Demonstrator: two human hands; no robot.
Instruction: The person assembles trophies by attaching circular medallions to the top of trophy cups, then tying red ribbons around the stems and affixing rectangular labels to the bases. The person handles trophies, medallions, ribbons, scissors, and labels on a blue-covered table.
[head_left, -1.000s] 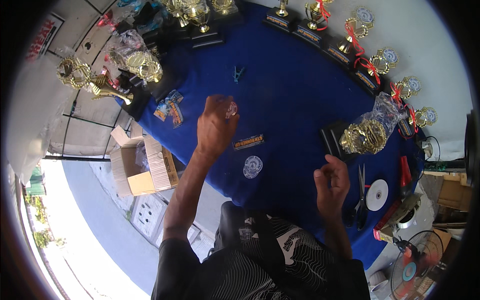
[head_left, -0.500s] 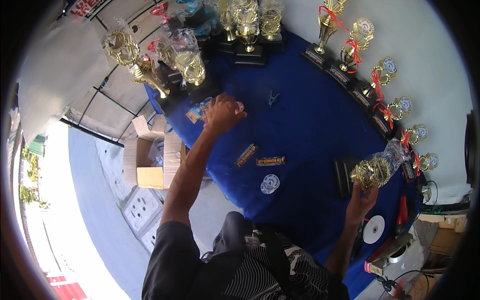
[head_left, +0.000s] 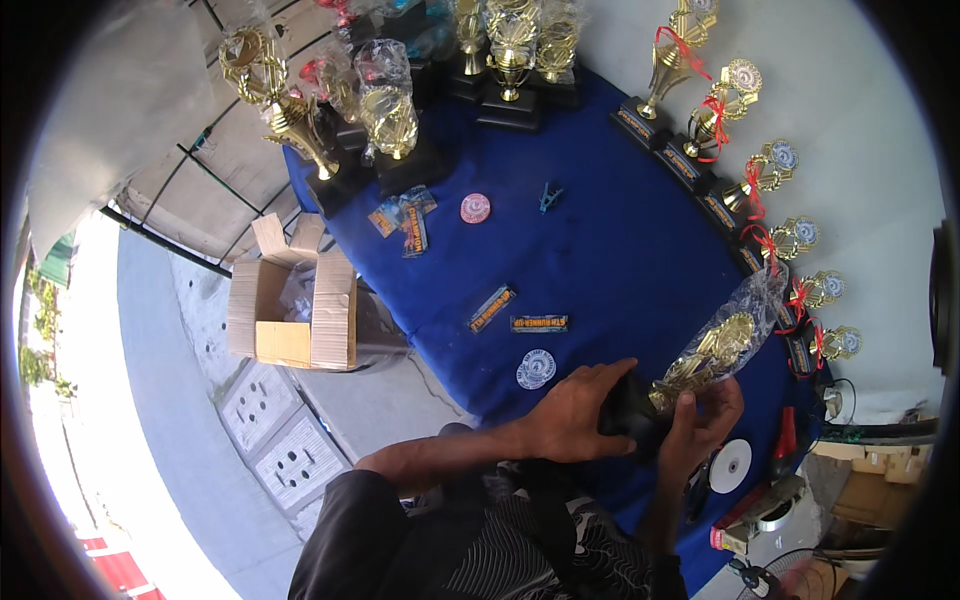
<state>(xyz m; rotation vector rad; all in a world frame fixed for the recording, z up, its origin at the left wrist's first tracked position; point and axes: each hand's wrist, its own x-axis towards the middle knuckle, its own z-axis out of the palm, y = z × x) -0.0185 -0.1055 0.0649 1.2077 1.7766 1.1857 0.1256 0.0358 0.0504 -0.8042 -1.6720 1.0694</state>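
Note:
Both of my hands are on a gold trophy that lies tilted, its top in clear plastic wrap. My left hand spans its black base, with thumb and fingers at the base's edges. My right hand grips the gold part just above that base. Left of the trophy lie two narrow printed label strips, one slanted and one straight. Just below them is a round white-and-blue sticker. Farther off are a round pink sticker and several overlapping label strips.
Trophies with red ribbons line the wall side; plastic-wrapped trophies crowd the far end. A small blue clip lies on the blue cloth. Nearer right are a white tape roll and a red-handled tool. An open carton stands left.
My left hand has left the pink sticker and label strips and come down right onto the trophy's base. My right hand has brought the trophy slightly nearer and left, turning its base toward me.

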